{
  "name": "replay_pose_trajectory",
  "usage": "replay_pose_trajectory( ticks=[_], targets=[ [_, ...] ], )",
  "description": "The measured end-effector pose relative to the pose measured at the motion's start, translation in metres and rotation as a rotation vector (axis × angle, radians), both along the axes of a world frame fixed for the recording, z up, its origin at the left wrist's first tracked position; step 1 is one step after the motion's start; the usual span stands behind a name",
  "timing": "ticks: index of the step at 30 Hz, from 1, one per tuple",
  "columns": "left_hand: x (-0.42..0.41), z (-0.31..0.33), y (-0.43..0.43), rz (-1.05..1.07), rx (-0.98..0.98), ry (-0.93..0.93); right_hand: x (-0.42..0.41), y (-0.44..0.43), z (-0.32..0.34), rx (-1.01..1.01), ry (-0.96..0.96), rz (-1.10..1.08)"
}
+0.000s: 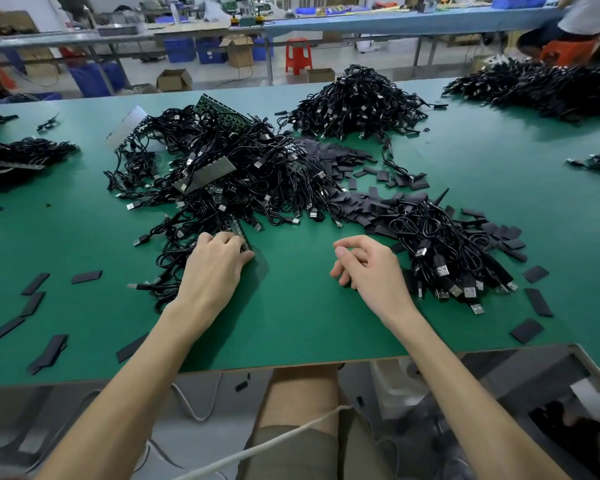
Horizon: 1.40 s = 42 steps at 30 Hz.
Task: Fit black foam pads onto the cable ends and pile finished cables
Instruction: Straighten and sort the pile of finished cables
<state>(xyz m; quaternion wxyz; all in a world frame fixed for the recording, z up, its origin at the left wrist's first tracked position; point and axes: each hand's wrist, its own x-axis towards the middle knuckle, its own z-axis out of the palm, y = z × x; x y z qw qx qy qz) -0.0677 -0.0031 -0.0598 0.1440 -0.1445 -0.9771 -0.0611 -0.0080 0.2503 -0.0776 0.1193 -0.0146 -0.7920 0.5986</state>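
A big tangle of black USB cables (229, 171) with green circuit strips lies mid-table. My left hand (215, 261) rests palm down at its near edge, fingers closed over a green circuit strip (239, 233) with cables attached. My right hand (364, 265) hovers over bare green table, fingers loosely curled with nothing in them. Right of it sits a smaller pile of cables (447, 258) with silver USB plugs pointing toward me. Black foam pads (354, 202) are strewn between the two piles.
Loose foam pads (35, 299) lie at the near left and more foam pads (537, 301) at the near right. Other cable heaps (357, 102) stand at the back and far right. The table's front edge (291, 367) runs just above my knees. A seated person (575, 26) is at the back right.
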Motion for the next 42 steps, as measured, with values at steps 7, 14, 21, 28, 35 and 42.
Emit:
replay_pose_trajectory(
  ticks=[7,14,21,28,35,42],
  targets=[
    [0.005,0.0,-0.008,-0.011,0.03,0.009,0.001,0.0,-0.001,0.028,-0.001,0.005],
    [-0.002,0.004,0.008,0.119,0.132,-0.089,0.002,0.001,-0.001,0.036,0.005,0.008],
    [0.004,0.002,0.013,0.151,0.223,-0.084,0.003,0.0,0.001,0.044,-0.003,0.014],
    [0.016,0.0,0.005,0.159,0.278,-0.115,0.002,0.001,0.0,0.05,-0.005,0.02],
    [0.022,0.009,-0.003,0.131,0.239,-0.05,0.0,0.002,-0.002,0.052,-0.013,0.029],
    [0.015,0.015,-0.007,0.19,0.006,0.085,0.0,0.002,-0.002,0.061,-0.013,0.029]
  ],
)
